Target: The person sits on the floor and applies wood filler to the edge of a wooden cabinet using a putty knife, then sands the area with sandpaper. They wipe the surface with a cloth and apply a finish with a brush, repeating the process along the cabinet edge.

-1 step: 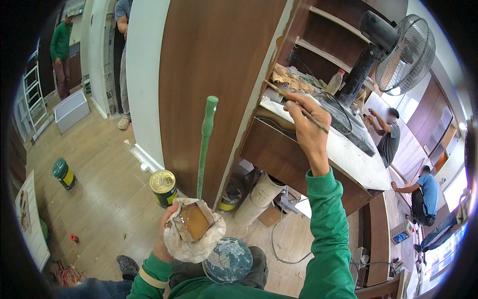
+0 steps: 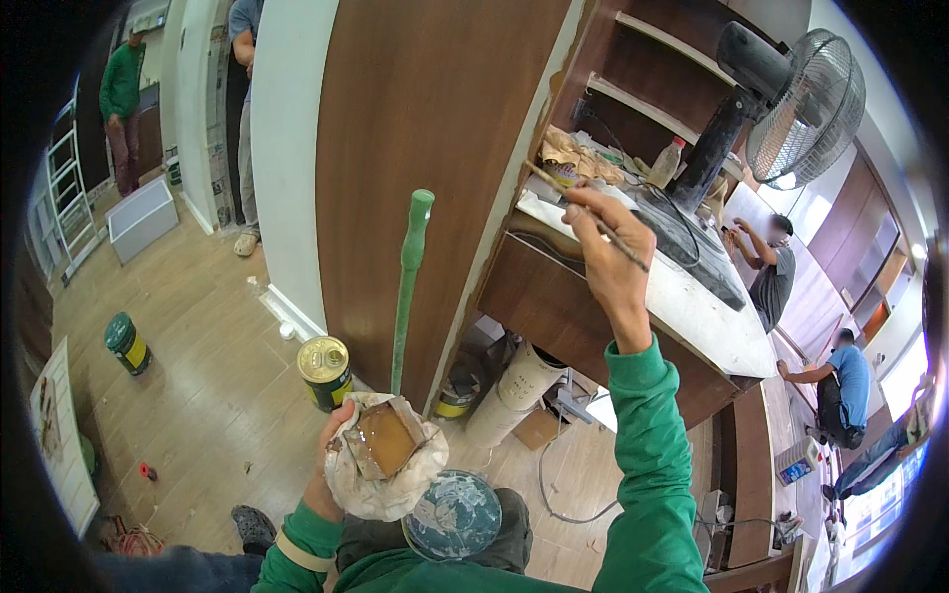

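Observation:
My right hand point(image 2: 615, 247) pinches a thin paintbrush point(image 2: 621, 247) by its shaft. The brush's tip points up and left, beside the pale raw edge point(image 2: 514, 183) of a brown wood panel point(image 2: 425, 119); whether it touches is too small to tell. Low in front of me, my left hand point(image 2: 321, 460) is closed round a small open container point(image 2: 384, 443) of amber-brown liquid, bundled in an off-white cloth point(image 2: 371, 497). The cloth hides most of the container's outside and some of the left fingers. Just below it is a paint-smeared dark round lid or bucket top point(image 2: 455, 516) between my legs.
A green pole point(image 2: 407, 287) stands before the panel, next to a gold-topped can point(image 2: 324, 371). On the right, a counter point(image 2: 712, 316) carries a fan point(image 2: 791, 109), a bottle point(image 2: 665, 163) and crumpled paper. Another can point(image 2: 127, 344) stands left. Several people are farther off.
My right hand and the brush have shifted very slightly down and left. My left hand and the wrapped container look the same.

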### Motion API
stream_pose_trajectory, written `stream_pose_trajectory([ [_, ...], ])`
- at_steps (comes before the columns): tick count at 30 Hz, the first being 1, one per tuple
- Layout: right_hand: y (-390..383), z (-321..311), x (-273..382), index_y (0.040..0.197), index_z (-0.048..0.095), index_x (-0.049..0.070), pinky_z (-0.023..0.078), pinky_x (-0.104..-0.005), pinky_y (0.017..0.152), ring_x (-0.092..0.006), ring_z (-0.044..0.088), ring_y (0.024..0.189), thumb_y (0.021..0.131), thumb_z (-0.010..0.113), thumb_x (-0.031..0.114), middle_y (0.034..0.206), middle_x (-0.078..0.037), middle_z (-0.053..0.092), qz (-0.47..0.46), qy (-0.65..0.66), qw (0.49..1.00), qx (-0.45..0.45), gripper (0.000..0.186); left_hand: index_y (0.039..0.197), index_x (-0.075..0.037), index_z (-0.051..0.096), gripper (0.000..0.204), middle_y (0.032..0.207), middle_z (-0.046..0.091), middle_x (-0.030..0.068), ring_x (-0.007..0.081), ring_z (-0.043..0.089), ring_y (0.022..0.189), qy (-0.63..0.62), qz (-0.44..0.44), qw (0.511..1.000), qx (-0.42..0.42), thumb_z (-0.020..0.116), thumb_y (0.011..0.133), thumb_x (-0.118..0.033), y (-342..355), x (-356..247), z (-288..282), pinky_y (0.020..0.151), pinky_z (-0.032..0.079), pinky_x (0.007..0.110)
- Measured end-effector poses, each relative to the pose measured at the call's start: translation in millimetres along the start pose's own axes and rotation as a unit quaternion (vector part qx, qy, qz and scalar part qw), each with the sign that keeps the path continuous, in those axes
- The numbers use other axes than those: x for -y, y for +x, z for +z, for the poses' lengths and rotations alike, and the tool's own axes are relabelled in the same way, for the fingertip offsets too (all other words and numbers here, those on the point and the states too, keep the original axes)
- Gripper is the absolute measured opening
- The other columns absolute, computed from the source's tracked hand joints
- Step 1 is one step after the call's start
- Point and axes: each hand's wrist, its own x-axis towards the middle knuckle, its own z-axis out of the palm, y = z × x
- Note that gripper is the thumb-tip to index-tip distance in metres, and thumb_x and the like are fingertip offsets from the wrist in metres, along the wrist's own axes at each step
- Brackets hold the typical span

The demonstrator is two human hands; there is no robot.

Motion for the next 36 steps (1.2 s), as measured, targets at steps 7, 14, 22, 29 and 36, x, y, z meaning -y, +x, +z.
stream_pose_trajectory([
  [7,-39.6,9.1,-16.1,0.104,0.076,0.0,0.055,-0.0288,0.075,-0.0186,0.072,0.082,0.088,0.069,0.006,0.099,-0.014,0.076,0.03,-0.025,0.998,0.043,0.019,0.132,0.004,0.058,0.062,0.126,0.066,0.0251,0.0393,0.066,0.115,0.016,0.025,1.0,0.009,0.051,0.101,-0.049,7.7,1.1,-8.6,0.103,0.053,0.052],
  [14,-32.9,6.3,-1.9,0.104,0.076,0.002,0.055,-0.0299,0.074,-0.0192,0.072,0.081,0.089,0.068,0.008,0.096,-0.015,0.076,0.054,-0.037,0.995,0.075,0.019,0.132,0.004,0.058,0.062,0.125,0.067,0.0244,0.0389,0.067,0.114,0.007,0.006,1.0,0.008,0.052,0.101,-0.049,7.2,-0.2,-6.2,0.102,0.054,0.052],
  [22,-6.3,7.8,3.2,0.103,0.076,-0.001,0.055,-0.0293,0.076,-0.0188,0.073,0.082,0.09,0.068,0.008,0.095,-0.014,0.076,0.018,-0.024,1.0,0.009,0.018,0.131,0.004,0.058,0.062,0.126,0.066,0.0257,0.0407,0.066,0.116,0.0,-0.002,1.0,-0.007,0.052,0.1,-0.049,5.1,-1.0,-3.3,0.104,0.053,0.052],
  [29,-31.9,-2.7,-2.3,0.1,0.077,-0.002,0.05,-0.0243,0.071,-0.0103,0.063,0.078,0.096,0.067,0.017,0.085,-0.006,0.075,0.079,-0.006,0.996,0.034,0.022,0.13,0.003,0.059,0.061,0.124,0.067,0.0245,0.0394,0.067,0.114,0.006,0.001,1.0,-0.011,0.052,0.101,-0.05,5.6,-1.0,-7.3,0.103,0.054,0.052],
  [36,81.5,-36.0,23.6,0.093,0.072,-0.004,0.037,-0.0258,0.044,-0.0092,0.05,0.048,0.105,0.055,0.043,0.066,-0.002,0.058,0.194,0.102,0.975,0.024,0.051,0.129,0.002,0.061,0.056,0.123,0.069,0.0202,0.0353,0.068,0.112,0.014,0.018,1.0,-0.02,0.056,0.099,-0.045,7.8,-4.3,-21.0,0.101,0.055,0.048],
])
